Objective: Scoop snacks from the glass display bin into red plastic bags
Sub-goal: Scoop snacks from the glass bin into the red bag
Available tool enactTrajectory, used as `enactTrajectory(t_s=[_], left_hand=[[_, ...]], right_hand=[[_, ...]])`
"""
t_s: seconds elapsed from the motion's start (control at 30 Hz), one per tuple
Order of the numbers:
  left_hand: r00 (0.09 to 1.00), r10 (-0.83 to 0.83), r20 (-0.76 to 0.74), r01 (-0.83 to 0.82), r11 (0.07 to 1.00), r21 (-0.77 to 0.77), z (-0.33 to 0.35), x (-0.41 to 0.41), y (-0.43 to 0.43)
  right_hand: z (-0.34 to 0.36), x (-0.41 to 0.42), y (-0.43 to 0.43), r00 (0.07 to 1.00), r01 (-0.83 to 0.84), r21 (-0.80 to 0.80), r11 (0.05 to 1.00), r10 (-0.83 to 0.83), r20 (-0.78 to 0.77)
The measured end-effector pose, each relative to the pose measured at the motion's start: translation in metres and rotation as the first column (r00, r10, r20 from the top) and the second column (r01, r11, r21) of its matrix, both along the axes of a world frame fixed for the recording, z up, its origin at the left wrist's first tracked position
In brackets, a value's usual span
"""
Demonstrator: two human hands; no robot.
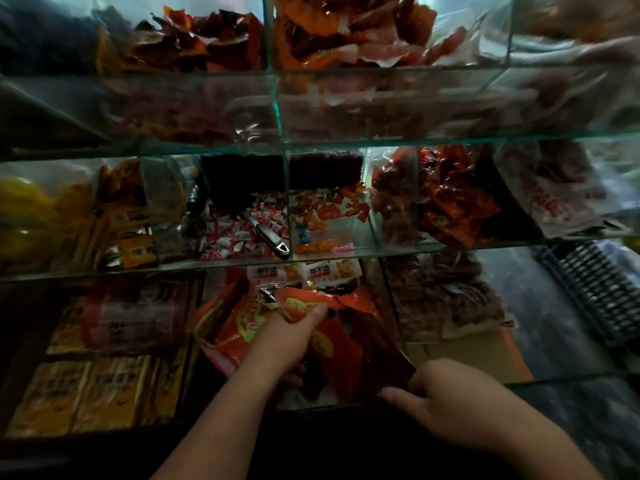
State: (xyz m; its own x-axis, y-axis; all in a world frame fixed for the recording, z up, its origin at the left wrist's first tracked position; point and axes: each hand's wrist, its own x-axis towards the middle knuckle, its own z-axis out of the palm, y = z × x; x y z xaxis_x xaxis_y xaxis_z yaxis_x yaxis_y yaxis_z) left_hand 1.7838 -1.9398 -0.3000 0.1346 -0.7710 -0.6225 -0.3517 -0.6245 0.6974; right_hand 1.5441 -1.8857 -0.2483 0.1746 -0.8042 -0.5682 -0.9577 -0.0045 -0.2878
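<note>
A red plastic bag (242, 323) with gold print lies crumpled in the bottom middle glass bin (391, 306). My left hand (294, 330) grips the bag's upper rim, thumb on top. My right hand (440, 393) pinches the bag's dark lower right corner at the bin's front edge. Dark snack packets (367, 337) show inside and beside the bag. One shelf up, a metal scoop (268, 233) rests handle-out on red-and-white wrapped candies (235, 233).
Glass shelves with dividers hold many snack packs: orange packs (121, 230) at left, red packets (457, 195) at right, flat boxed packs (104, 393) at lower left. A dark ribbed rack (595, 289) stands at the right. The scene is dim.
</note>
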Motion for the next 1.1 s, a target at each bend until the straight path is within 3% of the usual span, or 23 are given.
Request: enactTrajectory(t_s=[0.07,0.17,0.3,0.4,0.53,0.6,0.67,0.77,0.9,1.03,1.1], left_hand=[[1.000,0.024,-0.014,-0.025,1.000,-0.018,-0.002,0.000,-0.002],[0.987,0.112,-0.118,-0.104,0.992,0.071,-0.003,0.002,-0.004],[0.982,0.166,-0.085,-0.164,0.986,0.026,0.008,0.004,-0.002],[0.999,0.026,-0.021,-0.027,0.997,-0.066,0.020,0.010,0.010],[0.950,-0.119,0.290,0.222,0.908,-0.355,0.037,0.026,0.050],[0.974,-0.075,0.216,0.162,0.893,-0.419,0.042,0.024,0.068],[0.986,-0.055,0.158,0.112,0.921,-0.373,0.036,0.015,0.074],[0.984,-0.123,0.130,0.146,0.972,-0.186,0.018,0.000,0.069],[0.998,-0.051,0.040,0.058,0.981,-0.187,0.005,-0.003,0.059],[0.986,-0.148,-0.070,0.135,0.977,-0.167,0.000,-0.012,0.053],[0.969,-0.210,-0.131,0.190,0.969,-0.155,0.001,-0.018,0.054]], right_hand=[[-0.005,-0.001,-0.004,0.989,0.135,-0.014,0.991,-0.133,0.067],[-0.016,-0.001,-0.013,0.969,0.245,-0.139,0.959,-0.239,0.060],[-0.032,0.006,-0.021,0.933,0.344,-0.164,0.924,-0.318,0.165],[-0.031,0.009,-0.031,0.912,0.362,-0.256,0.896,-0.282,0.299],[-0.012,0.006,-0.046,0.868,0.329,-0.385,0.862,-0.116,0.482],[-0.011,-0.004,-0.051,0.851,0.319,-0.441,0.839,-0.048,0.523],[-0.018,-0.011,-0.053,0.888,0.301,-0.478,0.825,-0.060,0.455],[-0.045,-0.013,-0.048,0.922,0.323,-0.397,0.859,-0.191,0.337],[-0.048,-0.019,-0.036,0.852,0.481,-0.372,0.794,-0.324,0.411],[-0.041,-0.035,-0.037,0.905,0.424,-0.322,0.846,-0.404,0.131],[-0.032,-0.030,-0.034,0.916,0.394,-0.322,0.861,-0.397,0.060]])
